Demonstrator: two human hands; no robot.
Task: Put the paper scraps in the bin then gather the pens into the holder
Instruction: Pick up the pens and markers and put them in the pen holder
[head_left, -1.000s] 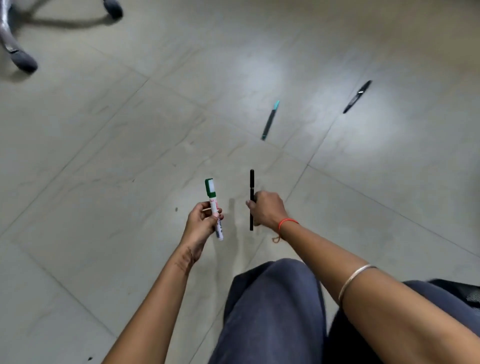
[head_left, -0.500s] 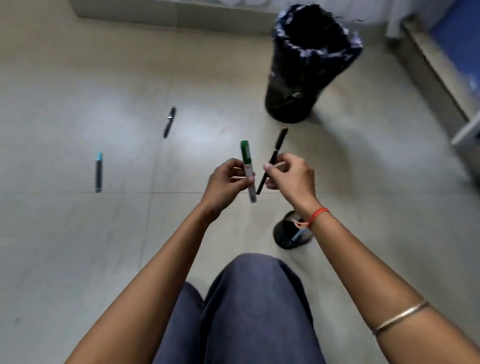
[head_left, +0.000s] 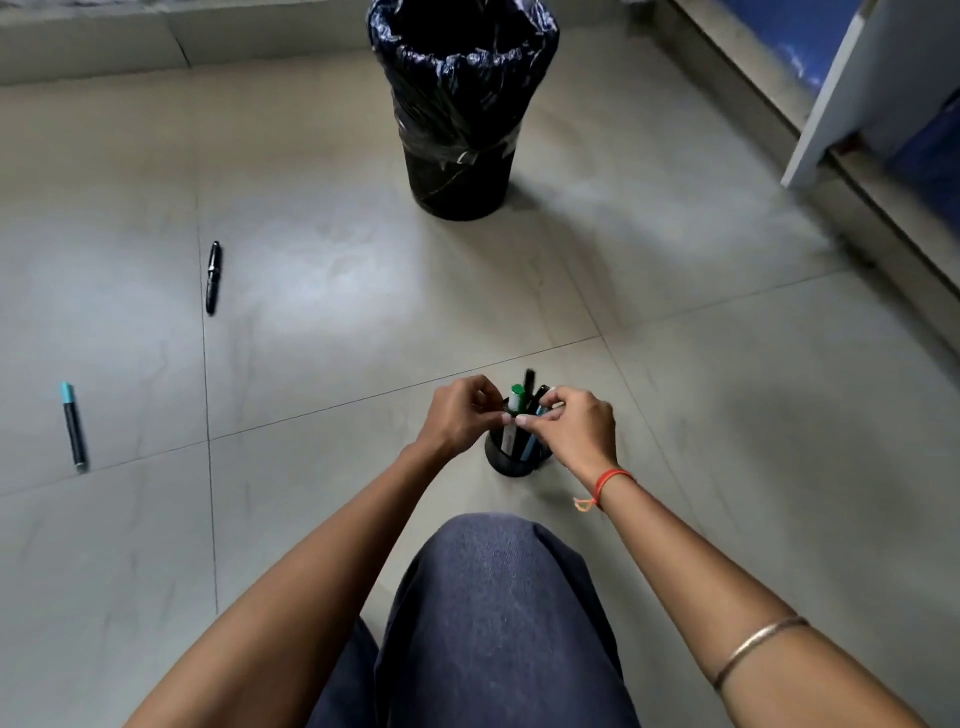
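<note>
1. Left hand (head_left: 460, 415), fingers curled, pinches the green-capped white marker (head_left: 516, 397), which stands in the black mesh pen holder (head_left: 511, 462) mid-floor.
2. Right hand (head_left: 574, 426) pinches a slim black pen (head_left: 530, 382) in the same holder.
3. Black-lined bin (head_left: 462, 130) stands near the floor's far edge.
4. Black clip pen (head_left: 213, 278) and teal-capped pen (head_left: 74, 426) lie toward the floor's left edge.

Glossy crinkled plastic liner (head_left: 462, 83) on bin; smooth, faintly sheened floor tiles (head_left: 363, 291).
</note>
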